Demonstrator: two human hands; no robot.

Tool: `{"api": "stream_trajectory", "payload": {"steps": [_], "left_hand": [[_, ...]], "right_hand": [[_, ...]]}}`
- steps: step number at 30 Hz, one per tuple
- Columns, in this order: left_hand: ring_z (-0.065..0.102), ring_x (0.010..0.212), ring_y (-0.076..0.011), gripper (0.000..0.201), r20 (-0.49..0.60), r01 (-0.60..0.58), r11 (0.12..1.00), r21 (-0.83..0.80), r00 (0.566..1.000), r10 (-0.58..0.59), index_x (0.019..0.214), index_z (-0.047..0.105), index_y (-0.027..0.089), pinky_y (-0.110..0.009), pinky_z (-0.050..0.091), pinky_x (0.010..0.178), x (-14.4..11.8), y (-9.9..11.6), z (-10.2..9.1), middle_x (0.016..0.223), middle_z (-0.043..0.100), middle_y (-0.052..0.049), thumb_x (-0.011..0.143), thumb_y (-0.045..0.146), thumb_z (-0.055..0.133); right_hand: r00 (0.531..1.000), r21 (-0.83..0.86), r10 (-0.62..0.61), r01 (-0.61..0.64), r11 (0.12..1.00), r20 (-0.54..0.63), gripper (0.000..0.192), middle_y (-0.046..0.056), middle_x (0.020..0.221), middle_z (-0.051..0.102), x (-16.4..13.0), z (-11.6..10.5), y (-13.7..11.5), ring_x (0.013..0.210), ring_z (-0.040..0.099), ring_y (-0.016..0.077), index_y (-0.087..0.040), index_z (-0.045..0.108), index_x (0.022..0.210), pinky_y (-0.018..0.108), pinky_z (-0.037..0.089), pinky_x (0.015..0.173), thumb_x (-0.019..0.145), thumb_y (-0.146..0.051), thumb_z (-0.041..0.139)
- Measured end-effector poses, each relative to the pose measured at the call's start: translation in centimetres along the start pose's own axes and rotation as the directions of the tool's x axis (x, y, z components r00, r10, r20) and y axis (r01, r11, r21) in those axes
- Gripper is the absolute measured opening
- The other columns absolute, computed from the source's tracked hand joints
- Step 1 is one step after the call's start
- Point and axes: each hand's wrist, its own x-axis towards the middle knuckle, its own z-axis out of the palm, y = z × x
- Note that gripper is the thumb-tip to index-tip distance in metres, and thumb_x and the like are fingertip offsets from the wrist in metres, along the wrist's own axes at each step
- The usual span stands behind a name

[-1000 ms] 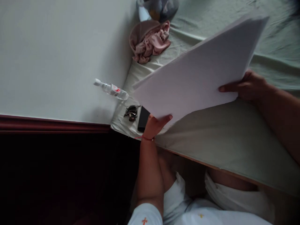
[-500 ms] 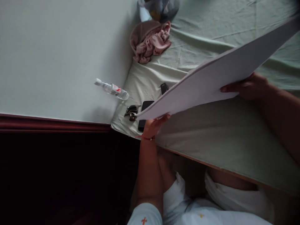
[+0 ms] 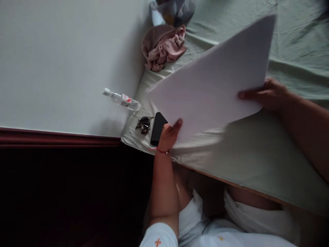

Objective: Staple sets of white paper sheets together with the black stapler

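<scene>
Sheet: a large, stiff, white rectangular sheet [image 3: 213,89] is held tilted above the pale green cloth-covered surface [image 3: 246,161], its far right corner raised and its near left corner low — a slope that turns the broad face toward the wearer.
Left hand: the left hand [image 3: 168,135] pinches the sheet's near left corner, thumb on top and fingers hidden beneath; a thin red thread circles the wrist. This grip carries the low end.
Right hand: the right hand [image 3: 267,96] clamps the sheet's right edge, thumb lying flat across the upper face and the other fingers out of sight behind it; motion blur softens the outline. Two grips on opposite edges would keep so wide a sheet from sagging.
Phone: a black rectangular phone [image 3: 158,128] lies flat on the cloth just beside the left hand, partly under the sheet's corner.
Keys: a dark bunch of keys [image 3: 144,124] rests just left of the phone, near the cloth's edge.
Bottle: a small clear plastic bottle with a red label [image 3: 122,99] lies on its side on the white surface to the left.
Fabric: a crumpled pink cloth [image 3: 164,48] is heaped at the far side — well apart from both hands.
</scene>
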Motion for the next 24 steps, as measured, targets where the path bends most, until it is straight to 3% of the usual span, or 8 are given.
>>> {"api": "stream_trajectory", "payload": {"steps": [3,6,8,11,14,15,19,24], "left_hand": [[0.075,0.098,-0.026,0.054,0.037,0.1,0.987,-0.127,0.995,-0.096,0.101,0.081,0.016,-0.036,0.061,0.09,-0.3,0.7,-0.4,0.096,0.081,-0.009,0.084,0.066,0.074],[0.074,0.081,-0.0212,0.052,0.148,0.247,0.942,-0.229,0.965,-0.217,0.093,0.082,0.018,-0.03,0.06,0.075,-0.8,1.4,-1.5,0.086,0.079,-0.006,0.072,0.065,0.085],[0.072,0.075,-0.0199,0.05,0.271,0.339,0.914,-0.224,0.922,-0.276,0.089,0.082,0.019,-0.029,0.058,0.068,-1.3,1.7,-2.2,0.083,0.078,-0.006,0.068,0.063,0.089],[0.07,0.069,-0.0199,0.051,0.49,0.41,0.904,-0.118,0.816,-0.306,0.086,0.081,0.018,-0.03,0.056,0.063,-1.6,2.2,-2.8,0.081,0.076,-0.007,0.069,0.066,0.086],[0.062,0.06,-0.0168,0.053,0.664,0.385,0.922,0.047,0.677,-0.317,0.078,0.077,0.016,-0.028,0.05,0.056,-1.5,2.6,-2.6,0.073,0.072,-0.007,0.076,0.069,0.078],[0.059,0.057,-0.0157,0.053,0.697,0.359,0.929,0.087,0.645,-0.314,0.074,0.075,0.016,-0.027,0.048,0.054,-1.4,2.8,-2.4,0.07,0.069,-0.005,0.079,0.069,0.075],[0.049,0.055,-0.0129,0.053,0.752,0.222,0.962,0.159,0.605,-0.264,0.068,0.068,0.016,-0.024,0.039,0.049,-0.8,3.3,-1.4,0.063,0.06,-0.002,0.088,0.066,0.065],[0.044,0.055,-0.0131,0.053,0.784,0.141,0.975,0.173,0.579,-0.223,0.064,0.062,0.018,-0.026,0.036,0.05,-0.3,3.6,-0.4,0.061,0.055,-0.001,0.091,0.064,0.06]], "right_hand": [[0.997,0.067,0.078,-0.079,0.995,0.016,0.056,0.011,0.099,0.077,-0.2,-0.2,-0.7,0.083,0.074,0.026,-0.018,0.074,0.086,0.049,0.062,0.081,0.056,-0.061,0.094],[0.997,0.087,0.069,-0.067,0.994,-0.026,0.06,0.01,0.119,0.077,-0.6,-0.4,-1.9,0.101,0.076,0.0293,-0.021,0.075,0.11,0.048,0.059,0.084,0.084,-0.075,0.066],[0.996,0.098,0.09,-0.089,0.991,-0.003,0.065,0.009,0.132,0.073,-1.0,-0.5,-2.8,0.111,0.074,0.0291,-0.024,0.072,0.124,0.047,0.057,0.086,0.099,-0.074,0.04],[0.965,0.132,0.198,-0.222,0.966,0.173,0.07,0.012,0.134,0.073,-1.2,-0.7,-3.2,0.114,0.074,0.0273,-0.025,0.069,0.133,0.046,0.057,0.087,0.105,-0.068,0.021],[0.865,0.028,0.296,-0.335,0.942,0.404,0.069,0.015,0.115,0.078,-0.7,-1.4,-2.6,0.102,0.077,0.028,-0.021,0.074,0.117,0.047,0.059,0.086,0.099,-0.074,0.035],[0.844,-0.029,0.285,-0.305,0.952,0.454,0.067,0.015,0.11,0.079,-0.5,-1.8,-2.3,0.099,0.077,0.0279,-0.021,0.076,0.112,0.046,0.06,0.085,0.093,-0.077,0.046],[0.743,-0.273,0.245,-0.087,0.958,0.623,0.064,0.011,0.11,0.079,0.2,-2.6,-1.7,0.095,0.076,0.0241,-0.023,0.079,0.118,0.037,0.059,0.085,0.07,-0.065,0.083],[0.789,-0.492,0.272,0.044,0.87,0.551,0.058,0.001,0.083,0.074,-0.4,-1.1,-2.3,0.07,0.064,0.0137,-0.024,0.079,0.118,0.027,0.051,0.07,0.072,-0.061,0.083]]}}
